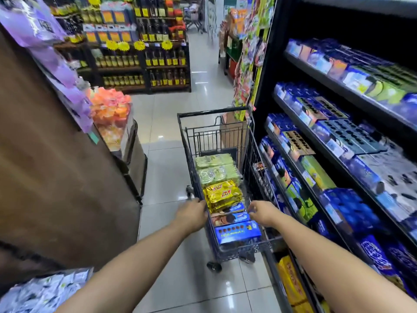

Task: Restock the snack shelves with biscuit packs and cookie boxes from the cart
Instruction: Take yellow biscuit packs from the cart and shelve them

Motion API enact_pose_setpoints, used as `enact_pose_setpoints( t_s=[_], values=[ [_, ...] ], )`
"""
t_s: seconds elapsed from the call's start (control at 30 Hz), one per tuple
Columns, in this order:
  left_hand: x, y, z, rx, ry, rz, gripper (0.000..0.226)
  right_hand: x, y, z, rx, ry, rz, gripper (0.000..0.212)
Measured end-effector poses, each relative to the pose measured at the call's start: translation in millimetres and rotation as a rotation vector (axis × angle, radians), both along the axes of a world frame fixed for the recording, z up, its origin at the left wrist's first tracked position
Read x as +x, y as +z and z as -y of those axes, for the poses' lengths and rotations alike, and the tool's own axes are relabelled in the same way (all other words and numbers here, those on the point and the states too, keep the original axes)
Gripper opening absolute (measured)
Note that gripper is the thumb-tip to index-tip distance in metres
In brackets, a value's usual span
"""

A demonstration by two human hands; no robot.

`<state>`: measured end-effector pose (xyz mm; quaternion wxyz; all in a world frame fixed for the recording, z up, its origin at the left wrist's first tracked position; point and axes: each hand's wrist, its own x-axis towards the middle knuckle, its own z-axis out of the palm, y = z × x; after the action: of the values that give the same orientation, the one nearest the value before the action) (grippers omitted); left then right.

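A black wire cart (191, 152) stands in the aisle in front of me. It holds green biscuit packs (215, 169) at the far end, gold biscuit packs (223, 195) in the middle and blue cookie boxes (237, 232) nearest me. My left hand (191, 214) grips the cart's left rim beside the gold packs. My right hand (261, 213) is at the cart's right rim with its fingers curled over the wire. The snack shelves (320, 141) on the right are full of blue cookie boxes.
A brown display panel (56, 166) with purple packs stands close on the left, and a bin of orange sweets (111, 114) sits beyond it. Bottle shelves (144, 53) close the far end. Tiled floor (164, 123) lies between. Yellow packs (291, 281) sit on the lowest right shelf.
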<state>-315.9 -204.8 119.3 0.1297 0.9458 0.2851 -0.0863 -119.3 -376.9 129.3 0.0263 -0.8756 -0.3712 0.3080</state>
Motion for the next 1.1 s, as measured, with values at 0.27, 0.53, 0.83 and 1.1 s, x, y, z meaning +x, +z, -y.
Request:
enact_pose_setpoints(
  t_s=[0.27, 0.53, 0.83, 1.1],
  values=[
    [80.5, -35.8, -63.9, -0.043, 0.008, -0.083, 0.036, 81.0, -39.6, -61.8, -0.065, 0.007, -0.057, 0.039],
    [144.5, -66.1, -111.5, -0.102, 0.086, -0.132, 0.035, 162.5, -88.3, -120.8, -0.100, 0.038, -0.184, 0.057],
    [175.6, -157.6, -123.9, -0.155, 0.008, -0.261, 0.044, 199.4, -192.4, -153.0, -0.094, -0.262, -0.501, 0.091],
    [188.7, -218.0, -154.7, -0.124, -0.232, -0.328, 0.059, 188.7, -273.6, -162.1, 0.126, -0.733, -0.756, 0.105]
  ],
)
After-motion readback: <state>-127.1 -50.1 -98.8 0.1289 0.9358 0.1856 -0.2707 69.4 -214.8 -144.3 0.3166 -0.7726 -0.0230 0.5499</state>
